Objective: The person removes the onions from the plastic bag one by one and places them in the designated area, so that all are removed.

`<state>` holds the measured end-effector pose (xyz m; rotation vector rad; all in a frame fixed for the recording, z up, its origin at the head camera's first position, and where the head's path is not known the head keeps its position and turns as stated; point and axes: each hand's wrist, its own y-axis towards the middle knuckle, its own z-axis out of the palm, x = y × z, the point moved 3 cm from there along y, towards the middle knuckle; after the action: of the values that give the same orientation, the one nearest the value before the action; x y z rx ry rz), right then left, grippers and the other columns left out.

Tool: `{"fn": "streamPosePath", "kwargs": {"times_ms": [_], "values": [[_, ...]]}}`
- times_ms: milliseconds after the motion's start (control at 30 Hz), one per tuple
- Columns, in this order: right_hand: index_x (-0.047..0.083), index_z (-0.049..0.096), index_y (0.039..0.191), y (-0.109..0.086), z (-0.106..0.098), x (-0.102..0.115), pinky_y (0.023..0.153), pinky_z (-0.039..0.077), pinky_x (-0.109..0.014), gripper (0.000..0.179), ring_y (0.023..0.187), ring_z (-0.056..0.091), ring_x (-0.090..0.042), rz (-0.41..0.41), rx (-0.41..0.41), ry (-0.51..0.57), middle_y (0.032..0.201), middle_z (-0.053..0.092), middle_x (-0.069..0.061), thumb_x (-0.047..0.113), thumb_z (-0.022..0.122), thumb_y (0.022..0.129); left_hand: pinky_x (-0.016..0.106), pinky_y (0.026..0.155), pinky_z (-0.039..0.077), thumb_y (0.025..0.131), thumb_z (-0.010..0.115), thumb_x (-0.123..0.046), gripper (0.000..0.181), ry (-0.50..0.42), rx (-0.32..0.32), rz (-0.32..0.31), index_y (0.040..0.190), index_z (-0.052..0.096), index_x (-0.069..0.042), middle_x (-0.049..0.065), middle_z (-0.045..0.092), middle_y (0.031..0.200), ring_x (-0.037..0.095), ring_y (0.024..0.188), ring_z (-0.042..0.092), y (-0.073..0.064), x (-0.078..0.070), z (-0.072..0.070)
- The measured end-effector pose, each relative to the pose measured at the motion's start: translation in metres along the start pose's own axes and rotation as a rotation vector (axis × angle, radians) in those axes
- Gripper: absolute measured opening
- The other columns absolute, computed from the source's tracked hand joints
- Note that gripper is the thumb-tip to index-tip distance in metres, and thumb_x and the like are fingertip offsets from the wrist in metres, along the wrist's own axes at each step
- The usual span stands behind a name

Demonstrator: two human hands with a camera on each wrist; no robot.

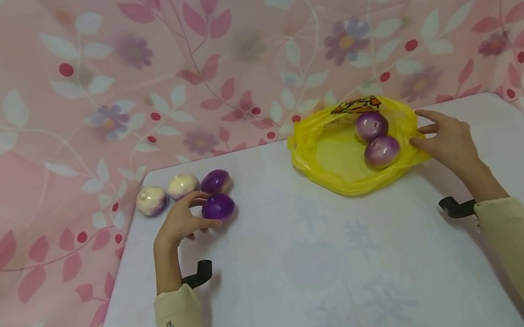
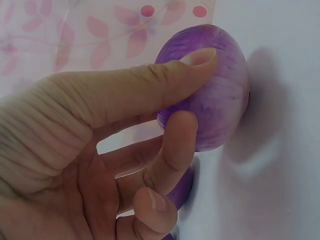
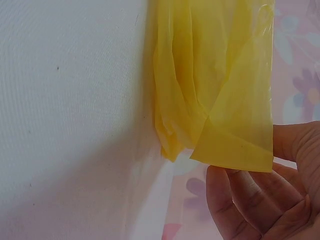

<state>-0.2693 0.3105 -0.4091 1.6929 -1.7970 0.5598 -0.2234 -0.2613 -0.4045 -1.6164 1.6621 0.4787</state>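
My left hand (image 1: pixel 181 220) pinches a glossy, round purple-and-white bulb vegetable (image 1: pixel 219 208) between thumb and fingers. Its streaked skin fills the upper middle of the left wrist view, with the thumb (image 2: pixel 200 57) across it. Just behind it sits another purple bulb (image 1: pixel 215 181); two whiter bulbs (image 1: pixel 183 185) with purple undersides lie to its left. On the right, my right hand (image 1: pixel 450 142) holds the rim of a yellow plastic bag (image 1: pixel 337 188), which lies with its mouth spread wide. Inside are two purple bulbs (image 1: pixel 382 151), touching each other. The right wrist view shows the bag's folded edge (image 3: pixel 230 155) at the fingers.
Both hands work over a table with a white cloth (image 1: pixel 286 299), faint printing showing on it. A pink floral curtain (image 1: pixel 242 50) hangs behind the table and along its left side. Dark wrist-camera mounts (image 1: pixel 199 274) stick out from both wrists.
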Motion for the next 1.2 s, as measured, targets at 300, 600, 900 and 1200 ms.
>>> {"fn": "streamPosePath", "kwargs": {"times_ms": [300,600,900,1200], "values": [[0.012,0.037,0.153,-0.0005,-0.0002,0.0001,0.057,0.048,-0.011,0.070,0.109,0.057,-0.049,0.008,0.007,0.004,0.122,0.062,-0.028,0.023,0.070,0.092,0.032,0.046,0.047,0.075,0.087,-0.019,0.072,-0.029,-0.011,-0.021,0.136,0.048,-0.015,0.015,0.052,0.139,0.025,0.070,0.069,0.0022,0.0049,0.0016],[0.013,0.036,0.153,-0.0014,-0.0011,0.0003,0.058,0.047,-0.011,0.070,0.111,0.054,-0.050,0.029,0.014,0.000,0.123,0.061,-0.028,0.025,0.069,0.092,0.033,0.046,0.048,0.075,0.088,-0.023,0.077,-0.014,-0.022,-0.031,0.140,0.047,-0.016,0.016,0.052,0.140,0.025,0.070,0.070,0.0014,0.0054,-0.0001],[0.013,0.037,0.153,-0.0016,-0.0016,0.0008,0.056,0.044,-0.008,0.070,0.110,0.055,-0.050,0.018,0.005,0.014,0.122,0.062,-0.028,0.025,0.070,0.092,0.034,0.048,0.050,0.075,0.088,-0.026,0.082,-0.001,-0.018,-0.018,0.144,0.044,-0.013,0.016,0.049,0.143,0.024,0.071,0.070,-0.0018,-0.0004,-0.0028],[0.014,0.036,0.153,-0.0020,-0.0019,0.0010,0.058,0.047,-0.010,0.070,0.109,0.057,-0.048,0.034,0.007,0.009,0.124,0.061,-0.028,0.026,0.069,0.092,0.035,0.049,0.051,0.077,0.086,-0.025,0.082,0.012,-0.015,-0.015,0.145,0.042,-0.012,0.019,0.047,0.144,0.022,0.070,0.069,-0.0056,-0.0038,-0.0049]]}}
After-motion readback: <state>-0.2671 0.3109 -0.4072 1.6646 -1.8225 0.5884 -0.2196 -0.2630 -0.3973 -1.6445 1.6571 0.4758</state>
